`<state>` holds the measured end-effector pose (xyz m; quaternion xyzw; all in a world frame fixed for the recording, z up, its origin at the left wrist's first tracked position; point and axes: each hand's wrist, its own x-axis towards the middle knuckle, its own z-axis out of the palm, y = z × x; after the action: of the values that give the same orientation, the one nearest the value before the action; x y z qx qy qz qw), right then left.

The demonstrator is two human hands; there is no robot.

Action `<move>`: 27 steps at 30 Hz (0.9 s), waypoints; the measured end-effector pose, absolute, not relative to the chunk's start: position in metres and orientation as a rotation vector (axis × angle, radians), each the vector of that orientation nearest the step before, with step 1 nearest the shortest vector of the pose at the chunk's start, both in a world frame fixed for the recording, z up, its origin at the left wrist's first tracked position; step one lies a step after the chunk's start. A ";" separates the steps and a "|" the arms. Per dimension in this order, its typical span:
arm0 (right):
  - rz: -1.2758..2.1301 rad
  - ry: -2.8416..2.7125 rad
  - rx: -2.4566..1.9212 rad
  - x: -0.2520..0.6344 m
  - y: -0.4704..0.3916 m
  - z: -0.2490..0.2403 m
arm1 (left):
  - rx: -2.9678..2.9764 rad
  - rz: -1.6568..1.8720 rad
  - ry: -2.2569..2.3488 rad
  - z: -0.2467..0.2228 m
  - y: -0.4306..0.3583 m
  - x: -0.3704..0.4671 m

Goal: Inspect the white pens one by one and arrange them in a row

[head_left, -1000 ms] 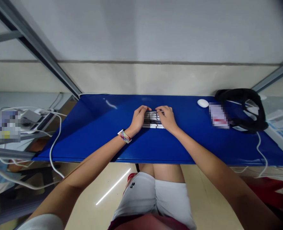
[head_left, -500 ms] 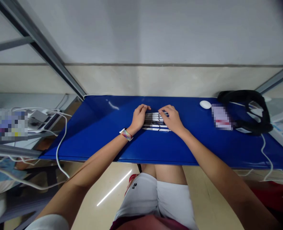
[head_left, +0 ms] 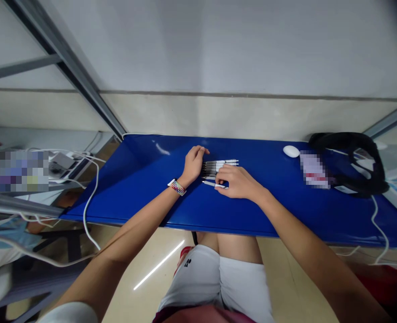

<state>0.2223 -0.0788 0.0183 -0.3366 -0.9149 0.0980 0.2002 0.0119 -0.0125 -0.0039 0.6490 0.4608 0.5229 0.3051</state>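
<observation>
Left hand (head_left: 193, 162): loosely cupped, fingers kinda wide
Right hand (head_left: 237, 180): fingers pinching the near pen (head_left: 209, 183)
Pens (head_left: 222, 162): rowed up just right of the left fingers, partly hidden by the right ones

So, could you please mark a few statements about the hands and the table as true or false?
1. The table is blue. True.
2. The left hand is by the left ends of the pens. True.
3. The wristband is on the right arm. False: the wristband is on the left.
4. The right hand touches the nearest pen. True.
5. The white oval object lies left of the pens. False: the white oval object lies right of them.
</observation>
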 end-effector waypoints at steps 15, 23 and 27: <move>0.537 -2.124 -0.977 0.228 -0.069 0.022 | 1.882 1.166 0.828 0.021 -0.028 0.007; 0.305 -1.996 -1.178 0.244 -0.057 0.020 | 2.097 1.097 0.913 0.025 -0.032 0.009; 0.326 -1.983 -1.265 0.250 -0.051 0.016 | 2.059 1.158 0.960 0.021 -0.027 0.008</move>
<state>0.2500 -0.0513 0.0158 -0.4939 -0.7745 0.1274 0.3741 0.0075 -0.0266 0.0211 0.7723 0.3602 0.4346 0.2916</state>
